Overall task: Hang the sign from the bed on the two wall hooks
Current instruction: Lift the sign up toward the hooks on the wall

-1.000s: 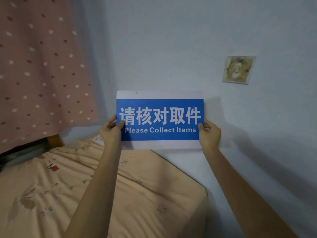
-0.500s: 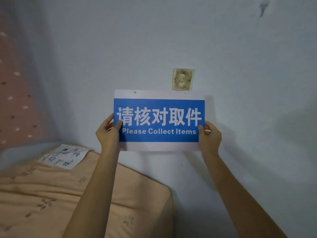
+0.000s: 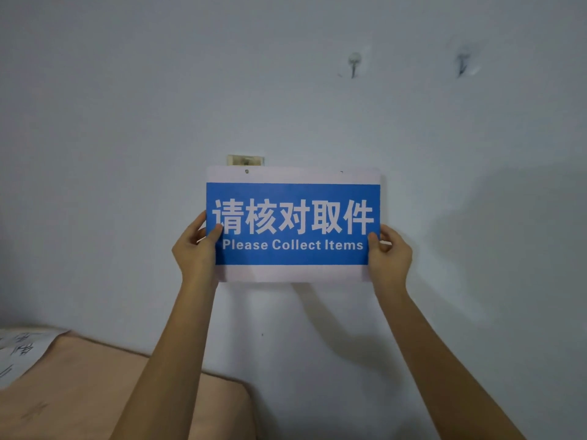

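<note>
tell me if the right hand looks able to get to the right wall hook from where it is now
Probably yes. Only bare wall lies between the right hand and the right wall hook, up and to its right. But that hand grips the sign, so the sign travels along.

You see one sign [image 3: 293, 223], held by your two hands, left hand [image 3: 194, 249] and right hand [image 3: 388, 253]; two wall hooks [image 3: 353, 63] [image 3: 462, 62] at one o'clock; one bed [image 3: 95, 392]; one handwritten paper [image 3: 19, 350] at eight o'clock.
</note>
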Available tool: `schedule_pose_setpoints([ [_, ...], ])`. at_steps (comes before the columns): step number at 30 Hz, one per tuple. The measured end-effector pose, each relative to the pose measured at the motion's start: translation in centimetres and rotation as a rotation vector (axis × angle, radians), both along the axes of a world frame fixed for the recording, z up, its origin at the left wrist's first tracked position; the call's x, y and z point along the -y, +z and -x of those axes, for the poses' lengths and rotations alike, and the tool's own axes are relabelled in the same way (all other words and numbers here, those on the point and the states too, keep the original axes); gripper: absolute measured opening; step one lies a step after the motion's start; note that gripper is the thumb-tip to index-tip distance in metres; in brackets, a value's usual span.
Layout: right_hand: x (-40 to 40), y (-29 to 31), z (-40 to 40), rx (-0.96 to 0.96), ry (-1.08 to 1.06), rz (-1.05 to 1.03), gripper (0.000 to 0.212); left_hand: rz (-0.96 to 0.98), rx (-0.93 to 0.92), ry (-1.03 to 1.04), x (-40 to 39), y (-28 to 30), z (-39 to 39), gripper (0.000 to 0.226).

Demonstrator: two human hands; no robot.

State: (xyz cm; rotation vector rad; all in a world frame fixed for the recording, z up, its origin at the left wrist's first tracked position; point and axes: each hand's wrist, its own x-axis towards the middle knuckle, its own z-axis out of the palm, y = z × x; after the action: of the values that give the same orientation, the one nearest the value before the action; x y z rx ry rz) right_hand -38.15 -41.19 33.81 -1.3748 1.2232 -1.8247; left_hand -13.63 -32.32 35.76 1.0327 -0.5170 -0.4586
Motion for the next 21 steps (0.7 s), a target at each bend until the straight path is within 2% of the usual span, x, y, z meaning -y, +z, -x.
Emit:
schedule_pose_setpoints([
  [21, 2.7, 6.7, 7.9, 0.062, -0.102, 0.115, 0.031, 0.161, 0.082, -0.107, 5.8, 7.1, 7.1, 0.044],
])
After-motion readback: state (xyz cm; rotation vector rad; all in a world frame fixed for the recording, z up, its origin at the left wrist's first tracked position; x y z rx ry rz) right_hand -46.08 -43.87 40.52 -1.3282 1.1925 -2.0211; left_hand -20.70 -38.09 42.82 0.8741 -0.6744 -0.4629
